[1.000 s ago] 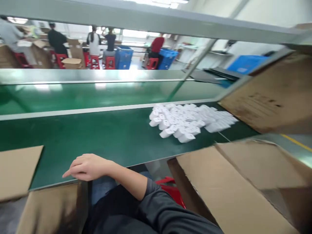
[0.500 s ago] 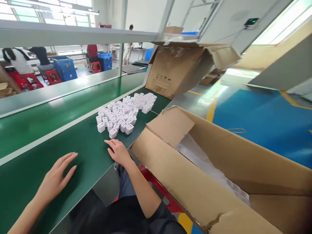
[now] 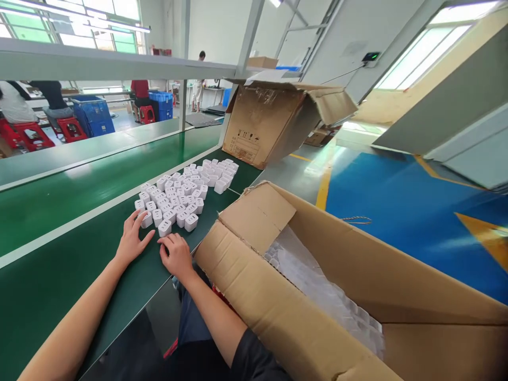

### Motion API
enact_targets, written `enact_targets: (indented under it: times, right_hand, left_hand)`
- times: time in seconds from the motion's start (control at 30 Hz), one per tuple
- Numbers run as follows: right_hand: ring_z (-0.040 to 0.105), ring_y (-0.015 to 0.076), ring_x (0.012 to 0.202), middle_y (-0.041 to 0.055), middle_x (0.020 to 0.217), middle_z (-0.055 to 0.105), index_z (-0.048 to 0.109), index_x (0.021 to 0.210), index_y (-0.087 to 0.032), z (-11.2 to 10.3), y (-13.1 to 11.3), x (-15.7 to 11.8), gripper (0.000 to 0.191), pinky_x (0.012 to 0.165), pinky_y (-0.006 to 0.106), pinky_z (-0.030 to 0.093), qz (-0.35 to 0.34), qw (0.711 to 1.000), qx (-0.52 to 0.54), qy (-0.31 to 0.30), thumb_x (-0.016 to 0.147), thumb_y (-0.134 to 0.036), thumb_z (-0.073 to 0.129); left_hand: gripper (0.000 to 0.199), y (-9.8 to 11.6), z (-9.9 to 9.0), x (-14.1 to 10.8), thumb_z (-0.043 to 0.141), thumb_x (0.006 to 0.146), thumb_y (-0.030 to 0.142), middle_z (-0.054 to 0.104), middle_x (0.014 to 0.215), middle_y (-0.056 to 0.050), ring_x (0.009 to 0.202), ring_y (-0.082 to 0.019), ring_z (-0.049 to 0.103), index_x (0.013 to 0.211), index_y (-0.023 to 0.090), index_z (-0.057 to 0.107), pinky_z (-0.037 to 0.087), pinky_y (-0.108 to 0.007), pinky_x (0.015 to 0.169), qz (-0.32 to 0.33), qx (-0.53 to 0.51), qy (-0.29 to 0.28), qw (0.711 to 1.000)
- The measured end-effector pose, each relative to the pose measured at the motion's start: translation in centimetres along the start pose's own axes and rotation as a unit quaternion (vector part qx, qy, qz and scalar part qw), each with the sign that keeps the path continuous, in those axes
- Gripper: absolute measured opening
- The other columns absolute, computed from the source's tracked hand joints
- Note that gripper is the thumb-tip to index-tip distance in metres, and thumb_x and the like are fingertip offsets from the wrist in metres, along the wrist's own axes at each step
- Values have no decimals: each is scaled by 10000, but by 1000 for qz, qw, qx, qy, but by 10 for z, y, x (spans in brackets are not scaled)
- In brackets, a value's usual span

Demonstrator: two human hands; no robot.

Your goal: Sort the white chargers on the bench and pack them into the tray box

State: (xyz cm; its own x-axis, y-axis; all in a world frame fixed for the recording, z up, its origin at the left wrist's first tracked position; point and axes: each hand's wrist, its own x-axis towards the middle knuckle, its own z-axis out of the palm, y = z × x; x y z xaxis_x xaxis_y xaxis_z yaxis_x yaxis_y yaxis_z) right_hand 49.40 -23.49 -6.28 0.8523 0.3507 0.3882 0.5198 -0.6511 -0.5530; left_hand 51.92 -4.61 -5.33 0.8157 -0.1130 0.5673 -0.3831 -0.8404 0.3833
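Observation:
A pile of small white plastic blocks with slots, looking like USB charger plugs (image 3: 174,196), lies on the green worktop (image 3: 51,286). My left hand (image 3: 132,242) is open at the pile's near left edge, its thumb and fingers apart and its fingertips at a white block (image 3: 146,219). Just in front of the nearest block (image 3: 164,228) is my right hand (image 3: 177,256), palm down near the worktop's edge. Its fingers are slightly bent with the thumb apart, and nothing shows in its grasp.
An open cardboard box (image 3: 246,280) at my right holds clear plastic packaging (image 3: 317,288). Another carton (image 3: 262,121) stands tilted at the worktop's far end. A grey rail (image 3: 99,66) crosses above the bench. People sit on red stools (image 3: 71,128) by blue bins (image 3: 93,116) beyond.
My left hand has moved right and forward to the edge of the pile. My right hand stays close to the front blocks, its fingers more bent. The whole view has shifted a little.

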Motion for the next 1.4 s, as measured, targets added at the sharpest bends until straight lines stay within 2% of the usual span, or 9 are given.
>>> enact_targets:
  times: [0.33,0.43,0.53,0.63,0.73,0.83,1.0,1.2,1.4]
  right_hand:
    - [622,209,927,34,963,686,687,943,-239,-10,-4,10,118,809,347,508,11,999,-38,-36,851,-187,634]
    - [635,160,799,9,961,677,668,964,-257,-45,-5,30,106,729,293,532,11,997,-43,-63,862,-235,647]
    - [639,161,864,19,1023,672,652,1067,-257,-99,10,71,185,787,290,521,30,994,-85,-63,938,-254,520]
    - [636,210,932,64,1081,673,658,1128,-215,-145,45,119,265,825,338,503,66,983,-158,-71,916,-215,497]
    - [645,239,964,100,1161,672,687,1135,-197,-166,86,155,303,810,334,510,90,966,-211,-120,847,-206,590]
    - [635,239,1064,87,1276,644,673,1203,-232,-161,119,170,417,855,307,511,86,955,-234,-162,789,-191,665]
    - [618,243,1120,96,1325,611,598,1289,-224,-140,150,164,480,896,316,499,83,951,-241,-172,812,-204,645]
    - [627,237,1019,100,1197,637,617,1186,-185,-135,169,160,407,866,316,492,110,954,-233,-157,795,-282,672]
    - [618,220,1063,107,1204,608,636,1259,-184,-134,176,162,451,937,303,475,131,953,-223,-158,820,-284,656]
  left_hand:
    - [453,-8,10,0,514,962,390,401,1474,-151,1349,-349,421,1390,243,514,403,-576,1124,-3,-16,11,1000]
    - [442,-8,12,-1,516,962,370,398,1489,-147,1363,-347,408,1382,236,528,416,-561,1120,-11,-24,5,1000]
    - [442,-8,12,-2,521,959,344,398,1506,-139,1383,-340,391,1388,240,521,409,-557,1131,-11,-34,-2,999]
    - [428,-6,12,-2,511,961,326,417,1503,-131,1386,-332,395,1381,240,523,403,-557,1139,-11,-42,-3,999]
    - [411,-4,11,-2,502,963,316,451,1485,-113,1374,-323,413,1367,254,534,406,-550,1137,-16,-47,-3,999]
    - [380,-3,10,-2,502,955,295,496,1446,-96,1341,-310,449,1330,270,562,441,-525,1106,-27,-54,2,998]
    - [279,0,7,-1,513,934,267,562,1350,-87,1246,-289,522,1194,260,613,482,-492,1052,-59,-50,21,997]
    - [201,7,1,0,525,907,308,579,1193,-84,1042,-238,611,1079,243,605,566,-400,879,-108,-78,24,991]
    - [407,7,-6,3,621,810,365,543,1108,-66,1022,-221,592,1199,247,598,597,-323,730,-183,-176,38,966]
